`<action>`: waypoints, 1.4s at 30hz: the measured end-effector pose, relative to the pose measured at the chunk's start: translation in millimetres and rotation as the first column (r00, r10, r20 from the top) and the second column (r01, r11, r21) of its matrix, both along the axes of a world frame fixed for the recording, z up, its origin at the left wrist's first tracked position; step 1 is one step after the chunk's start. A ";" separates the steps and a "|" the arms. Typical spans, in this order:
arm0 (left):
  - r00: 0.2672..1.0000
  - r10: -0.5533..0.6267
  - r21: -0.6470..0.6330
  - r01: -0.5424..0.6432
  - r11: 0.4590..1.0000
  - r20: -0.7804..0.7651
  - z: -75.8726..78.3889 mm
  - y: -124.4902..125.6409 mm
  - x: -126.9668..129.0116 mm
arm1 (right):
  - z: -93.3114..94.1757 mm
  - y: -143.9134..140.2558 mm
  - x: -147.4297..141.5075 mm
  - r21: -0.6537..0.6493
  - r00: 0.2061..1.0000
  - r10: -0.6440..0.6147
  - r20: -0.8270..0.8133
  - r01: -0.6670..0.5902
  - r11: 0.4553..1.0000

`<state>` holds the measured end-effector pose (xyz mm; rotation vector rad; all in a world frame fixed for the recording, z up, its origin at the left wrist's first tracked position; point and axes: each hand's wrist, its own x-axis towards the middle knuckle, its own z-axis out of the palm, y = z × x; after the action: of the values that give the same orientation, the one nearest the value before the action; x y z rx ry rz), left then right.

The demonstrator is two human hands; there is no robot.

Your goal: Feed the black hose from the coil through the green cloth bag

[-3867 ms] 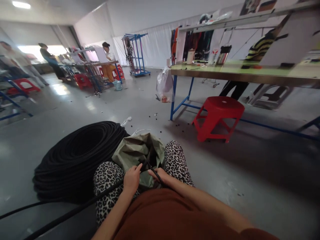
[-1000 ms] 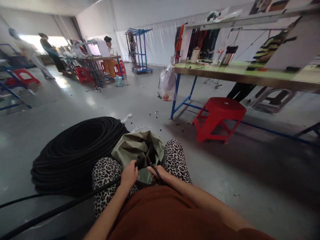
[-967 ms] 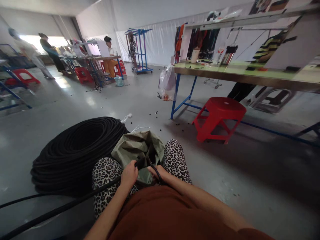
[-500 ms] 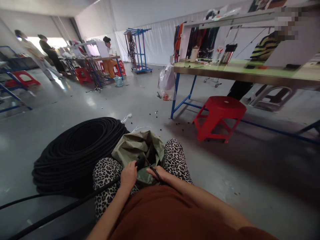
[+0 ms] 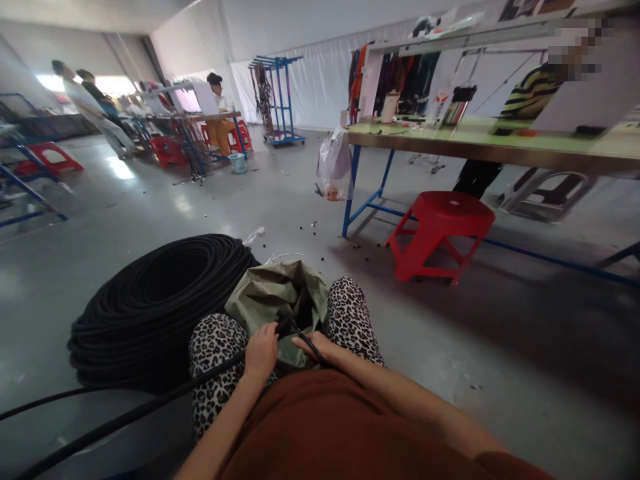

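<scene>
My left hand is closed around a thick black tube, near its end, above my lap. The tube runs back past my left knee to the lower left. In my right hand is a pair of scissors with black handles; its blades meet the tube end just ahead of my left fingers. Whether they are closed on the tube is too small to tell. Between my knees sits an open green bag, its mouth below both hands and its inside dark.
A large coil of black tube lies on the floor at my left. Ahead on the right stand a red stool and a long table, with a plastic bag hanging at its end. Several people work around the room; small black bits dot the floor.
My left hand and the tube end have shifted slightly right, partly with the view. The scissors stay at the tube end. In the background, a standing person in light clothes has moved right.
</scene>
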<state>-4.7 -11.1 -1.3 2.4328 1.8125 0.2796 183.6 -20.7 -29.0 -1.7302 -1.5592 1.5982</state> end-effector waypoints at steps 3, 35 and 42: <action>1.000 -0.011 0.006 0.012 1.000 -0.007 -0.9 -1.1 1.1 | -3.9 0.7 -0.5 -0.013 1.000 -0.012 -0.029 0.012 1.000; 0.996 -0.088 -0.082 0.090 0.993 0.031 -5.9 1.9 0.1 | -15.9 -1.1 -1.3 0.103 0.985 -0.021 0.169 0.004 0.995; 0.997 -0.080 -0.102 0.081 0.992 0.015 -6.1 0.7 0.5 | -11.8 -0.9 -3.3 0.125 0.969 0.001 0.247 -0.032 0.992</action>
<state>-4.2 -10.5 -7.4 2.4219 1.6756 0.1886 180.3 -21.5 -40.8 -1.9064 -1.7511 1.2968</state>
